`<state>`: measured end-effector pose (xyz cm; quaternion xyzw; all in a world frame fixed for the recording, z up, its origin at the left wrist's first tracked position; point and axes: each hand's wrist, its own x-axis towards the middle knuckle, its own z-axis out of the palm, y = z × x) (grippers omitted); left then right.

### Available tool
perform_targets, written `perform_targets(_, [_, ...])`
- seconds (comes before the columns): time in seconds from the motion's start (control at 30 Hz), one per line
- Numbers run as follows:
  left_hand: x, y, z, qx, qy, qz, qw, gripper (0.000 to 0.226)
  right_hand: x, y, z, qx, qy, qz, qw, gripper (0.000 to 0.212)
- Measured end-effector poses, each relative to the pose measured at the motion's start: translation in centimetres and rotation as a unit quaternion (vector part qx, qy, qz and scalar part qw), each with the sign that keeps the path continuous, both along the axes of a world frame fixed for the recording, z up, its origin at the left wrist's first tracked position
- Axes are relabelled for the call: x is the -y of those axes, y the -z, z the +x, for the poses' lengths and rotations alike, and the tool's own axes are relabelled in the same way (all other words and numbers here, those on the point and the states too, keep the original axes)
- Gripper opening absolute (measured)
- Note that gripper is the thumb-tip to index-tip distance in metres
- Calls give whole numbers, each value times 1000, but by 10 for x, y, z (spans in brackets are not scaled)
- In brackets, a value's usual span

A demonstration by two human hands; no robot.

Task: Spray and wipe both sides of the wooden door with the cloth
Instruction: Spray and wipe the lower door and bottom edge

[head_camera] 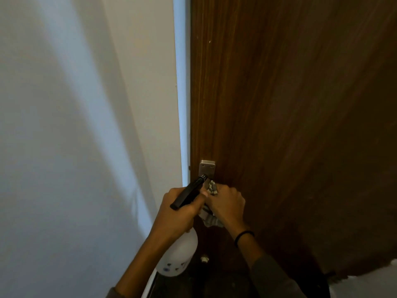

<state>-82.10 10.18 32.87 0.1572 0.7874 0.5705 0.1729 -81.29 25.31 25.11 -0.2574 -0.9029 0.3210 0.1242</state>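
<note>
Brown-grained wood is seen filling the right of the view, where a grey cloth (211, 221) is held against the wooden door (290, 104), bunched under the curled fingers of the right hand (225, 201) just below a metal handle plate (207, 167) near the door's left edge. A white spray bottle (178, 254) is gripped around its black trigger head by the left hand (178, 209), close beside the right, with a white wall (75, 125) to the left.
</note>
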Motion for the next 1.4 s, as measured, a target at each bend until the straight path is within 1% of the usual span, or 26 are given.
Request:
perform_targets(0.1, [15,0,37,7,-16,-34,999,30,13,-9,40,1,-51,57,997,36])
perform_targets(0.17, [24,-1,59,5,-19,-47,999,29,22,-11,60,7,-66,76,995,38])
perform_targets(0.23, [34,-4,81,-2,-15,-51,999,29,32,-11,82,-16,-75,87,993,55])
perform_targets(0.3, [45,-6,101,9,-7,-38,999,31,42,-5,104,-82,-64,98,990,72])
perform_targets(0.33, [50,-6,109,11,-1,-37,999,32,46,0,112,-107,-55,102,987,77])
perform_targets(0.4, [58,-9,125,2,9,-41,999,31,52,10,130,-128,-46,117,984,86])
perform_targets(0.43, [62,-11,133,-3,13,-39,999,29,54,14,139,-140,-41,129,981,87])
perform_targets(0.53, [70,-18,149,-3,39,-26,999,29,57,20,161,-182,-31,184,965,76])
perform_targets(0.7, [78,-21,162,5,66,-16,998,34,55,26,183,-190,-44,228,954,71])
perform_targets(0.83, [76,-23,163,14,70,4,997,34,55,25,186,-187,-53,233,953,65])
perform_targets(0.97, [74,-17,154,15,65,-7,998,40,52,25,175,-197,-51,240,949,62])
perform_targets(1.1, [72,-6,134,11,44,4,999,36,49,26,152,-201,-46,208,956,70])
perform_targets(1.17, [70,3,118,17,30,0,999,39,46,25,140,-197,-54,184,961,72])
perform_targets(1.23, [69,16,95,28,3,-11,1000,45,42,23,124,-181,-58,170,967,65])
perform_targets(1.3, [67,26,70,31,-23,-21,999,44,37,20,107,-158,-55,163,972,55])
perform_targets(1.4, [56,29,36,27,-27,-19,999,41,28,17,82,-121,-43,157,979,56])
